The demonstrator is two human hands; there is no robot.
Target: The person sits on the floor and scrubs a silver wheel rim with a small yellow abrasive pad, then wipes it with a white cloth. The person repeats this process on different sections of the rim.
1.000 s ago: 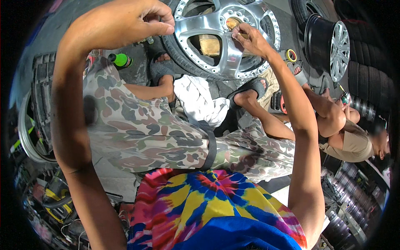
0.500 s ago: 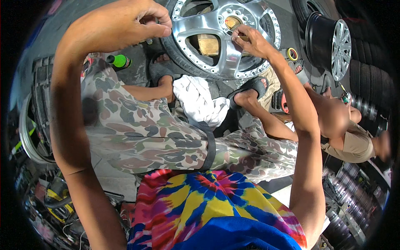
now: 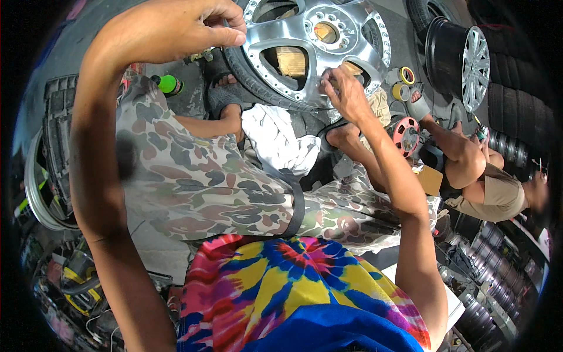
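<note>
A polished silver alloy wheel (image 3: 319,53) with bolt holes around its rim lies in front of me, a black tyre (image 3: 253,80) beneath its edge. Wooden blocks (image 3: 291,61) show through its openings. Up at the wheel's left edge is my left hand (image 3: 176,30), thumb and fingers pinched together; whatever they hold is hidden. My right hand (image 3: 347,94) is over the near rim, close to the base of a spoke. Its fingers are curled in a pinch, and anything between them is too small to name.
A white cloth (image 3: 281,138) lies between my feet. A green bottle (image 3: 170,85) is at left; tape rolls (image 3: 406,75) and a red reel (image 3: 405,136) are at right. Beyond stands a black-barrelled wheel (image 3: 454,64). Another person (image 3: 469,161) sits at far right, near stacked tyres (image 3: 516,111).
My right hand has moved from near the wheel's hub down toward the near rim. The left hand has barely shifted. At right, the other person's knee has moved, and the red reel now shows more fully.
</note>
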